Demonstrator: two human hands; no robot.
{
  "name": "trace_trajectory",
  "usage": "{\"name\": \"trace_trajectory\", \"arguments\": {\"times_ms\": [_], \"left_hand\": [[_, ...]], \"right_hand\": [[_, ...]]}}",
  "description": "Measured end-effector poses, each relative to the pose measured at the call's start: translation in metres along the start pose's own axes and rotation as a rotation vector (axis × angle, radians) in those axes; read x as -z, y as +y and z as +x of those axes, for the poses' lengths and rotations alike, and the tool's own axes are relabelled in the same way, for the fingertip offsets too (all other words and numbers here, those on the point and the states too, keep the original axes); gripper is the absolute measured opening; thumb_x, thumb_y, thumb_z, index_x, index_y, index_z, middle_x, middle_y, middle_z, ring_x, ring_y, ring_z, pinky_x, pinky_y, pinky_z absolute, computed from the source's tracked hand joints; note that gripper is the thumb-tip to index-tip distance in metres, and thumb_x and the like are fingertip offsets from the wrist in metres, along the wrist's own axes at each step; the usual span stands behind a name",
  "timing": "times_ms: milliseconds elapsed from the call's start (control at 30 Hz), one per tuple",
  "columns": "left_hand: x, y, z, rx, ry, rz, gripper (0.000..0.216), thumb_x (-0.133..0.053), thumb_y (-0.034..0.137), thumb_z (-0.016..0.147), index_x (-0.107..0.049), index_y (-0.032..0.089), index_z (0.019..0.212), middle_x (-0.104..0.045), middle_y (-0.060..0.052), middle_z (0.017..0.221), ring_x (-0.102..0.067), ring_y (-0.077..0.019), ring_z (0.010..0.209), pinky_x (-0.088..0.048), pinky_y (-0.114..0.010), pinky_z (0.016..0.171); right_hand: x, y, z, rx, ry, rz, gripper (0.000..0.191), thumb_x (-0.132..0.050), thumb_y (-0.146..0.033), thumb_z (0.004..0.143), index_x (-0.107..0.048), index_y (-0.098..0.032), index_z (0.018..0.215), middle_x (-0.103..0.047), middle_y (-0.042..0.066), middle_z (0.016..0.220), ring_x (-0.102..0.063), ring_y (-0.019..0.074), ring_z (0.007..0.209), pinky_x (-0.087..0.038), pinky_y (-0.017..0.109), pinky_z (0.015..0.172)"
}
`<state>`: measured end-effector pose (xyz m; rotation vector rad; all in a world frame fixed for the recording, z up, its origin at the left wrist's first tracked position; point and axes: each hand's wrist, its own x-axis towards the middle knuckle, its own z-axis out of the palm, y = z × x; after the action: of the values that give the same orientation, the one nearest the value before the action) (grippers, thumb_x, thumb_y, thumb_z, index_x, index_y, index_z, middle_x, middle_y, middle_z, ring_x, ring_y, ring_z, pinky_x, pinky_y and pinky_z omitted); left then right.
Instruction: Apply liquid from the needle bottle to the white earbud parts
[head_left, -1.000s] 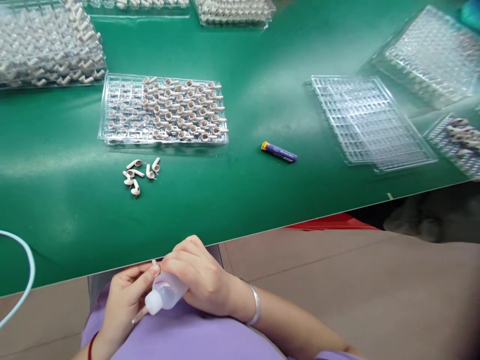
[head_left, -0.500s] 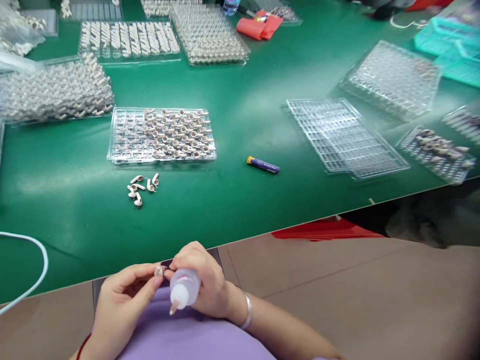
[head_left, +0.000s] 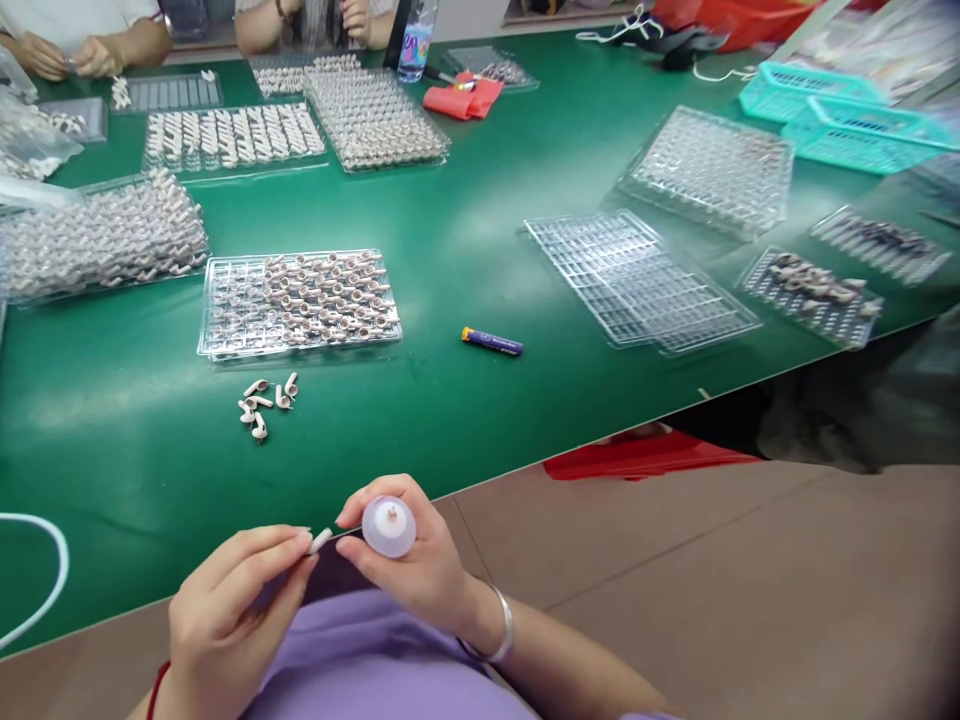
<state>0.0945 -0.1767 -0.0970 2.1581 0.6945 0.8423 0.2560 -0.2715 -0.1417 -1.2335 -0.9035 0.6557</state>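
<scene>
My left hand [head_left: 225,615] is closed in a pinch on a small white earbud-shaped part [head_left: 321,539] at the table's near edge. My right hand [head_left: 420,570] is wrapped round a small clear squeeze bottle [head_left: 388,526], whose round end faces the camera right beside the part. On the green table [head_left: 465,250] ahead lies a loose cluster of several white parts [head_left: 262,402]. Behind them sits a clear tray [head_left: 296,303] partly filled with the same parts.
A purple and yellow battery [head_left: 491,342] lies mid-table. Empty clear trays [head_left: 637,280] lie to the right, filled trays [head_left: 97,240] at left and back. Teal baskets [head_left: 832,115], a red cloth [head_left: 461,98], a water bottle [head_left: 415,40] and other people's hands [head_left: 90,55] are along the far side. A white cable [head_left: 37,580] curves at left.
The view has tilted up and shows more of the far table. My right hand has turned the bottle so its round end faces the camera. Both hands rose slightly.
</scene>
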Motion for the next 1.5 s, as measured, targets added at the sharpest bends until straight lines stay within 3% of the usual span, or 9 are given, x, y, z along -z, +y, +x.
{"name": "trace_trajectory", "arguments": {"times_ms": [200,367,467,633,800,1100,1500], "left_hand": [[0.0,-0.003,0.01,-0.084,-0.012,0.006,0.038,-0.074,0.006,0.072,-0.075,0.031,0.101,-0.076,0.0,0.091,-0.071,-0.0162,0.077,-0.057,-0.023,0.072],[-0.001,-0.007,0.031,0.058,-0.065,-0.064,0.015,-0.076,0.017,0.075,-0.078,0.027,0.086,-0.076,-0.002,0.084,-0.071,-0.0177,0.072,-0.056,-0.024,0.065],[0.003,-0.017,0.069,0.106,-0.065,-0.052,0.006,-0.073,0.028,0.078,-0.078,0.025,0.079,-0.076,-0.003,0.079,-0.07,-0.0182,0.07,-0.056,-0.026,0.068],[0.017,-0.062,0.167,0.066,0.127,0.056,0.021,-0.075,0.037,0.074,-0.076,0.02,0.087,-0.076,-0.005,0.091,-0.07,-0.0202,0.085,-0.056,-0.029,0.079],[0.018,-0.107,0.23,0.053,0.039,0.094,0.018,-0.074,0.032,0.072,-0.077,0.018,0.083,-0.076,-0.007,0.086,-0.071,-0.0209,0.082,-0.056,-0.03,0.079],[0.007,-0.12,0.244,-0.004,-0.091,0.247,0.013,-0.074,0.026,0.069,-0.079,0.022,0.081,-0.076,-0.004,0.085,-0.067,-0.0202,0.082,-0.052,-0.027,0.072],[0.014,-0.118,0.245,-0.015,-0.156,0.335,0.018,-0.071,0.033,0.07,-0.077,0.024,0.084,-0.075,-0.002,0.092,-0.067,-0.0215,0.092,-0.049,-0.031,0.086]], "right_hand": [[0.004,-0.001,0.004,-0.003,0.028,-0.038,0.028,-0.074,-0.02,0.078,-0.053,-0.023,0.095,-0.07,0.001,0.083,-0.066,0.0144,0.072,-0.055,0.028,0.067],[0.015,0.001,0.012,0.007,0.071,-0.08,0.027,-0.073,-0.022,0.078,-0.052,-0.023,0.095,-0.068,0.0,0.081,-0.064,0.014,0.069,-0.055,0.026,0.064],[0.028,0.008,0.023,-0.031,0.124,-0.125,0.03,-0.075,-0.025,0.077,-0.051,-0.024,0.094,-0.062,-0.002,0.078,-0.058,0.012,0.063,-0.051,0.023,0.057],[0.044,0.019,0.04,-0.069,0.04,-0.096,0.03,-0.067,-0.034,0.085,-0.048,-0.023,0.106,-0.058,-0.001,0.083,-0.053,0.0111,0.061,-0.047,0.022,0.053],[0.045,0.022,0.037,-0.06,0.047,-0.141,0.029,-0.063,-0.034,0.088,-0.047,-0.024,0.111,-0.056,-0.001,0.082,-0.049,0.0112,0.06,-0.045,0.022,0.051],[0.045,0.022,0.038,-0.091,0.05,-0.11,0.028,-0.063,-0.033,0.088,-0.047,-0.025,0.11,-0.055,-0.002,0.081,-0.048,0.0107,0.059,-0.043,0.021,0.051],[0.046,0.022,0.033,-0.171,0.047,-0.059,0.028,-0.064,-0.035,0.088,-0.047,-0.026,0.108,-0.055,-0.001,0.086,-0.048,0.0114,0.064,-0.043,0.023,0.057]]}}
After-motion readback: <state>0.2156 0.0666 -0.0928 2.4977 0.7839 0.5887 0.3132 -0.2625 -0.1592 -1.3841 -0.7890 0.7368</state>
